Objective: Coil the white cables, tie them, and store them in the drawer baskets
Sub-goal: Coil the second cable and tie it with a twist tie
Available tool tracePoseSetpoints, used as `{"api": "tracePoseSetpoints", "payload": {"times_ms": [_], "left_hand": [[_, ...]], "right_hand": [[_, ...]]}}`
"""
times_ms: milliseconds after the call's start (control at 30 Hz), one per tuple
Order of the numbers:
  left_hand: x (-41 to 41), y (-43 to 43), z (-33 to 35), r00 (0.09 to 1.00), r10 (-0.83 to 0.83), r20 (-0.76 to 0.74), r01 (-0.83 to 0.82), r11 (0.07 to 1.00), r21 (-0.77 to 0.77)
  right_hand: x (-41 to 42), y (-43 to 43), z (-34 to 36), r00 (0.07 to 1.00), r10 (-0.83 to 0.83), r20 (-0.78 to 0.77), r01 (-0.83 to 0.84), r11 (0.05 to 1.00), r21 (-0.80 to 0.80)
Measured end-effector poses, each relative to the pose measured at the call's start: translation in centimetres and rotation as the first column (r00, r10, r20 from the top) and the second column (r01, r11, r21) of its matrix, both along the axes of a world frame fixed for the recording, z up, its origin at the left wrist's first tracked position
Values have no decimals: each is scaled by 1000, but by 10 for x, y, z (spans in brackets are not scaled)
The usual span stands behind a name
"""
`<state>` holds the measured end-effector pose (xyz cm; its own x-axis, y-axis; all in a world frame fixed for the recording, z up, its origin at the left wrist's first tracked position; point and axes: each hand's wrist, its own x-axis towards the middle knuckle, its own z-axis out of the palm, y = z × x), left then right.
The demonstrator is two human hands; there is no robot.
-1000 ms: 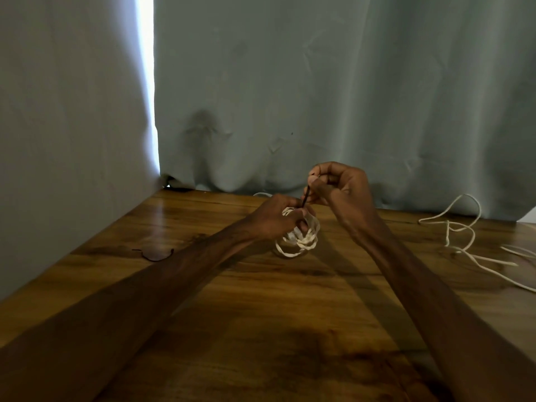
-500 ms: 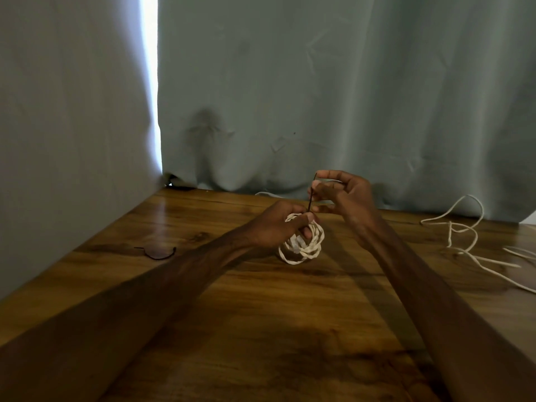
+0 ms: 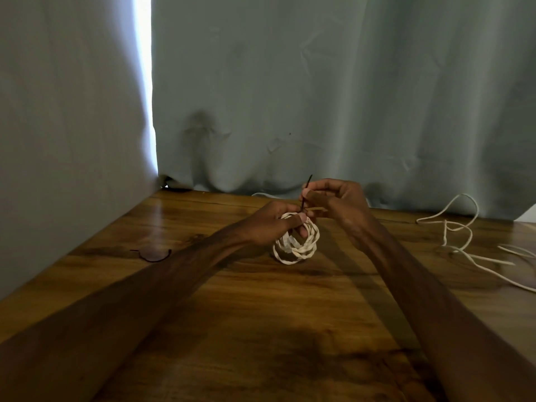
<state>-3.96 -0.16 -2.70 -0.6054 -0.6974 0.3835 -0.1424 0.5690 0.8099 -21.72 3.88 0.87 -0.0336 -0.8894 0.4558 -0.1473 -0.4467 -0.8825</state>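
Note:
A small coil of white cable (image 3: 298, 247) stands on edge on the wooden table (image 3: 261, 329) near its back. My left hand (image 3: 271, 224) grips the coil's top, fingers curled through the loops. My right hand (image 3: 333, 198) is just above and to the right, pinching a thin black tie (image 3: 306, 192) that rises from the top of the coil; the tie's tip sticks up past my fingers. A second white cable (image 3: 461, 242) lies loose and uncoiled on the table at the right.
Another black tie (image 3: 153, 256) lies curved on the table at the left. Grey-green curtains (image 3: 319, 97) hang along the back and left edges of the table, with a bright gap between them. No drawer or basket is in view.
The coil and both hands have sunk slightly toward the table. My right hand has shifted lower and closer to the coil, and the black tie's tip now shows above my fingers.

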Motion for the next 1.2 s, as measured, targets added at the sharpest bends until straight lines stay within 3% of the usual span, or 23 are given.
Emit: {"api": "tracePoseSetpoints", "payload": {"times_ms": [200, 300, 667, 867, 1033, 1200], "left_hand": [[2, 2, 8, 995, -12, -98, 22, 995, 96], [2, 2, 7, 991, -36, -128, 51, 992, 117], [6, 1, 9, 996, 20, -85, -18, 1000, 24], [6, -1, 8, 998, 59, -31, -62, 994, -90], [4, -3, 4, 996, 85, -34, -88, 991, -98], [5, -3, 7, 993, 117, -30, -120, 985, -126]], "right_hand": [[0, 4, 2, 983, -114, -147, 67, 955, -289], [-2, 2, 2, 967, -139, -214, 56, 933, -356], [-4, 11, 10, 988, 132, -82, -143, 980, -137], [-4, 8, 8, 991, 95, -98, -107, 986, -125], [-6, 8, 8, 995, 40, -96, -45, 998, -50], [-7, 12, 9, 993, 115, -11, -114, 993, 37]]}}
